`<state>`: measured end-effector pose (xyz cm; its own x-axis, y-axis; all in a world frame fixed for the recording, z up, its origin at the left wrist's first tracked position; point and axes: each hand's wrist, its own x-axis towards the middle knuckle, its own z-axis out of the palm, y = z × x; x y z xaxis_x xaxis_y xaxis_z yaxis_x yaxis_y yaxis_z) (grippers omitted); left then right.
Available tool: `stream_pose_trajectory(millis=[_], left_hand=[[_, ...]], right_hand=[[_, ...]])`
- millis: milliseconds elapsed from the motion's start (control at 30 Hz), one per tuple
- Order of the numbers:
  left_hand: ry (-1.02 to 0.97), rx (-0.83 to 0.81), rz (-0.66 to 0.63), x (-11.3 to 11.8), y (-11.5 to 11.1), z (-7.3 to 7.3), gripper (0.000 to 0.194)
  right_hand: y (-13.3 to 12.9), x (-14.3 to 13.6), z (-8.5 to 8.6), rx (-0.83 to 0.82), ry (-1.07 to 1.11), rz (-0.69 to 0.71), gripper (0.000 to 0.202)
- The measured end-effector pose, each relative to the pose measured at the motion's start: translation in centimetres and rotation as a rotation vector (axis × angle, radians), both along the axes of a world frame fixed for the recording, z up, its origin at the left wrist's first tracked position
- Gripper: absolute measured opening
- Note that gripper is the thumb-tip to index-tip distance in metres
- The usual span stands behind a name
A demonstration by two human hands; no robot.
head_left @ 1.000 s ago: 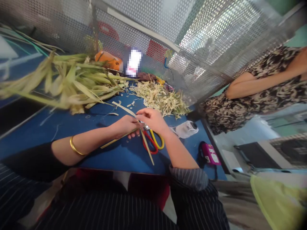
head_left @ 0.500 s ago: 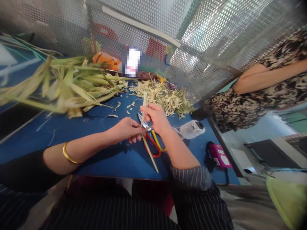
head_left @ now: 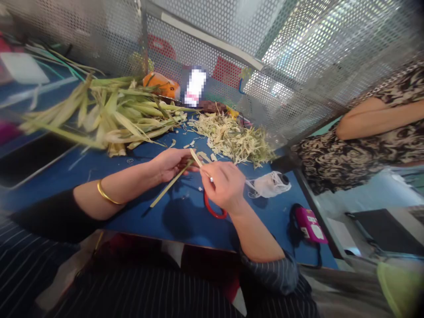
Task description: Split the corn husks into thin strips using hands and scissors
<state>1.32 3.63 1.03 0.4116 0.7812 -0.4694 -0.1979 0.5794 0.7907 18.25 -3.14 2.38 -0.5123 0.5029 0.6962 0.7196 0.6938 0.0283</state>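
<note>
My left hand point(head_left: 172, 165) is closed on a thin pale green stalk point(head_left: 168, 187) that slants down to the left over the blue table. Beside it, my right hand point(head_left: 225, 183) has its fingers curled round a short pale strip point(head_left: 196, 158), whose tip points up and left. The two hands are close together. Under my right hand shows a red scissor handle point(head_left: 214, 210); the rest of the scissors is hidden. Ahead lie long green husks point(head_left: 112, 112) on the left and a heap of pale shreds point(head_left: 232, 134) on the right.
To the right are a white thread spool point(head_left: 270, 184) and a magenta box point(head_left: 310, 224). An orange packet point(head_left: 162, 85) and a lit phone point(head_left: 195, 87) stand before a perforated metal screen point(head_left: 212, 48). Another person's arm point(head_left: 377, 119) is at the far right.
My right hand has moved down over the scissors, hiding the blades. The long stalk, which pointed down to the right, now slants down to the left from my left hand. The view has shifted slightly.
</note>
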Motion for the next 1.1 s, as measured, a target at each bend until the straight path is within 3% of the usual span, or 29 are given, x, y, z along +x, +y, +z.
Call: stream_pose_trajectory(millis=[167,333,533,667,767,900,1000,1100], left_hand=[[-0.176,-0.080,-0.001,-0.2,0.5,-0.6,0.022],[-0.230,-0.136,0.057,-0.1,0.2,-0.2,0.027],[-0.152,-0.071,0.141,0.7,-0.8,0.3,0.024],[-0.138,0.015,0.095,1.2,-1.7,-0.1,0.019],[-0.116,0.110,0.078,1.2,-2.0,-0.3,0.020],[-0.048,0.180,0.055,1.2,-2.1,-0.1,0.025],[-0.027,0.218,0.031,1.3,-2.2,0.1,0.027],[-0.017,0.279,0.038,1.4,-2.4,0.1,0.028]], right_hand=[[0.4,-0.2,-2.6,0.118,-0.325,-0.006,0.012],[0.8,-0.7,-2.6,0.082,-0.451,0.024,0.019],[0.3,-1.2,-2.6,0.009,-0.272,0.082,0.026],[0.2,-2.0,-3.1,0.068,-0.314,0.081,0.020],[0.3,-1.8,-2.9,0.081,-0.142,0.078,0.015],[0.7,-0.8,-2.4,-0.172,0.463,-0.097,0.008],[1.5,-0.2,-2.7,-0.556,0.871,-0.226,0.020],[2.3,0.0,-3.1,-0.956,1.084,-0.227,0.025]])
